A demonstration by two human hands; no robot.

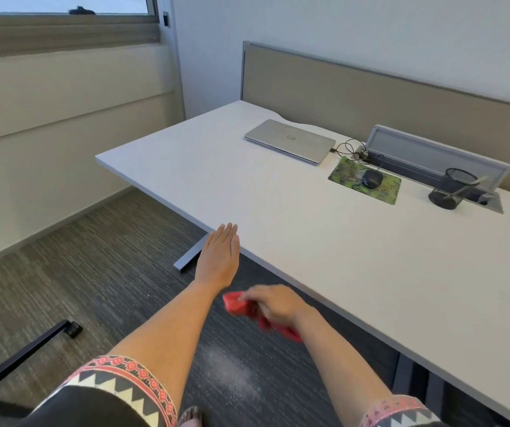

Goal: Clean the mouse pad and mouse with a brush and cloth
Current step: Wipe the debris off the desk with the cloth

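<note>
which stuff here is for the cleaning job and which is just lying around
For the job: red cloth gripped by the right hand, green mouse pad, mouse on it.
Just lying about: closed laptop, mesh cup holding a slim tool, maybe the brush, cannot tell.

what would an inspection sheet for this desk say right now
surface: white desk, no stains visible.
job's things: mouse sits on green mouse pad at the far side; red cloth held off the desk; brush not clearly seen, a thin tool leans in the mesh cup.
clutter: closed laptop, mesh cup.
hands: left hand open, fingers straight, at the desk's near edge; right hand grips the cloth.
cables: black cable loops between laptop and mouse pad.
surroundings: grey carpet, window, beige partition, chair base at left.
</note>
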